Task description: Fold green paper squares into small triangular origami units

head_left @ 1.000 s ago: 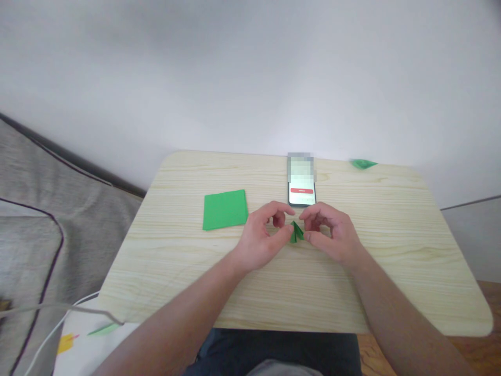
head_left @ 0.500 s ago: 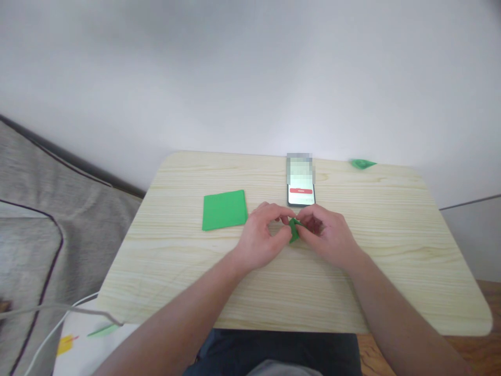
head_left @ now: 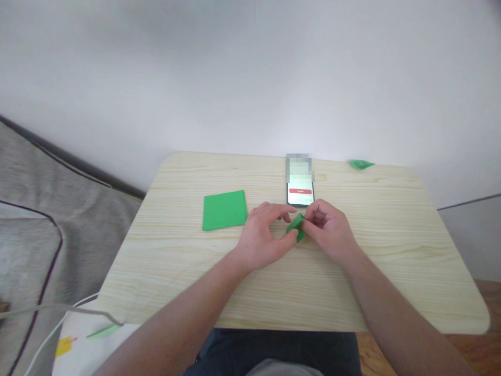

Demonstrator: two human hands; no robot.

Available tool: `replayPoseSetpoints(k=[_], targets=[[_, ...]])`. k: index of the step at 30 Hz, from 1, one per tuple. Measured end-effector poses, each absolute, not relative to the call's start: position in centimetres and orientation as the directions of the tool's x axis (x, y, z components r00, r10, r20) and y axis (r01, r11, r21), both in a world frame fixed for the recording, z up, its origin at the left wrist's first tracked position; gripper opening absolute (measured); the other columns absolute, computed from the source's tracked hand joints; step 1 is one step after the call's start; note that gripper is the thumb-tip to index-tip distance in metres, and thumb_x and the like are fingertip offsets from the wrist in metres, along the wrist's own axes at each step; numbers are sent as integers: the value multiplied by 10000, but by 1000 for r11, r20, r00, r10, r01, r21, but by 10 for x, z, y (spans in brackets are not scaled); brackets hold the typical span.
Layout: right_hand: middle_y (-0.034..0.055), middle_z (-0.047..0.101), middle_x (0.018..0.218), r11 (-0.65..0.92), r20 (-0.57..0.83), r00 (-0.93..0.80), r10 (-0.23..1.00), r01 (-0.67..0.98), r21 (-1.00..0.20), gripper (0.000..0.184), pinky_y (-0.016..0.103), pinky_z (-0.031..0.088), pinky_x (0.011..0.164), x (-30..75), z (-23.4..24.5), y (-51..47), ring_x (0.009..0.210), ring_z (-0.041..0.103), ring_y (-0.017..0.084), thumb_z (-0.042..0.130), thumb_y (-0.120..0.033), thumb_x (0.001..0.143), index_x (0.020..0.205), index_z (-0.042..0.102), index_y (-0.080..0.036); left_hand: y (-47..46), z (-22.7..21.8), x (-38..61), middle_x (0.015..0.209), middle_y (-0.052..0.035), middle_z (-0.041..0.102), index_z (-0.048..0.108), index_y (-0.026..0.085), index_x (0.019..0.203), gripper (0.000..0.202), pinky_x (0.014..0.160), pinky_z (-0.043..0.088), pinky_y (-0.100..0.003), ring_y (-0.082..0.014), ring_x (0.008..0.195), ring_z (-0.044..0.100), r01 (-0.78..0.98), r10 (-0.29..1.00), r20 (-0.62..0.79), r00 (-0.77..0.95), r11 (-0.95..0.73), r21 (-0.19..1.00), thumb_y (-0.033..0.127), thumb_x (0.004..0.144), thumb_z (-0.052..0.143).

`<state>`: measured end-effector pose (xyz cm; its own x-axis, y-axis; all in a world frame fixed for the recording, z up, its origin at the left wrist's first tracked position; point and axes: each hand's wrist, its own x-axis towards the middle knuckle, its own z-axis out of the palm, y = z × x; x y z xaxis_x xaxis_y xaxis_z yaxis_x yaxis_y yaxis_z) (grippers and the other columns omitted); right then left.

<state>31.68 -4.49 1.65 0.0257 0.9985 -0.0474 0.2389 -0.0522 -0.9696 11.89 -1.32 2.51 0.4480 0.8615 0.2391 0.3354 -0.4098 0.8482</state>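
A small folded green paper piece (head_left: 296,226) sits between my two hands over the middle of a light wooden table (head_left: 274,282). My left hand (head_left: 263,237) pinches its lower left side with thumb and curled fingers. My right hand (head_left: 327,230) grips its right side, fingers closed around it. Most of the folded piece is hidden by my fingers. A flat square sheet of green paper (head_left: 224,209) lies on the table just left of my left hand.
A phone (head_left: 300,183) with a lit screen lies just beyond my hands. Another small folded green piece (head_left: 361,164) rests at the far right table edge. A grey cushion (head_left: 35,230), white cables (head_left: 58,318) and a green scrap (head_left: 102,330) lie left of the table.
My hands have closed in on the folded green piece, and it has turned from standing upright to lying tilted between my fingers.
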Motion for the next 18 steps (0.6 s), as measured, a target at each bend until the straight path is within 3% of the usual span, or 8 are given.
replayPoseSetpoints(k=[4, 8, 10, 12, 15, 18], targets=[[-32, 608, 684, -61, -70, -24, 997, 263, -963, 205, 260, 404, 529, 319, 18, -45, 591, 535, 129, 739, -298, 860, 825, 549, -230, -11, 19, 119, 888, -37, 719, 720, 247, 1115, 264, 858, 484, -370, -211, 879, 639, 401, 893, 214, 395, -378, 835, 186, 869, 650], [-15, 642, 731, 3, -29, -73, 997, 410, -912, 121, 278, 433, 540, 321, 18, -46, 607, 559, 143, 708, -290, 882, 869, 600, -237, -9, 15, 119, 861, -19, 705, 701, 280, 1206, 354, 828, 470, -351, -198, 848, 620, 442, 901, 215, 376, -378, 813, 160, 884, 618], [-7, 653, 751, 77, 29, -94, 995, 553, -830, 59, 302, 463, 578, 322, 21, -47, 631, 579, 155, 693, -259, 889, 885, 636, -243, -8, 14, 119, 855, -15, 707, 709, 289, 1203, 351, 820, 462, -352, -200, 846, 617, 453, 899, 209, 386, -382, 806, 160, 893, 606], [22, 674, 830, 173, 115, -130, 985, 683, -709, 36, 344, 505, 669, 323, 25, -47, 737, 623, 189, 680, -207, 885, 890, 673, -242, -8, 14, 120, 865, -18, 725, 746, 272, 1089, 265, 829, 451, -365, -208, 867, 622, 464, 892, 204, 404, -391, 795, 160, 897, 602], [82, 692, 1060, 313, 245, -211, 947, 780, -542, 156, 436, 526, 878, 324, 34, -53, 1008, 637, 268, 645, -123, 869, 942, 725, -236, -8, 15, 121, 872, -13, 747, 759, 251, 944, 184, 868, 430, -397, -219, 892, 630, 492, 890, 202, 410, -402, 773, 157, 889, 611], [78, 700, 1178, 418, 263, -330, 907, 788, -453, 313, 502, 497, 990, 328, 39, -63, 1127, 604, 306, 631, -64, 815, 1037, 742, -253, -8, 16, 121, 845, -12, 742, 758, 248, 936, 174, 872, 429, -408, -222, 880, 632, 501, 900, 191, 392, -383, 776, 160, 884, 617]])
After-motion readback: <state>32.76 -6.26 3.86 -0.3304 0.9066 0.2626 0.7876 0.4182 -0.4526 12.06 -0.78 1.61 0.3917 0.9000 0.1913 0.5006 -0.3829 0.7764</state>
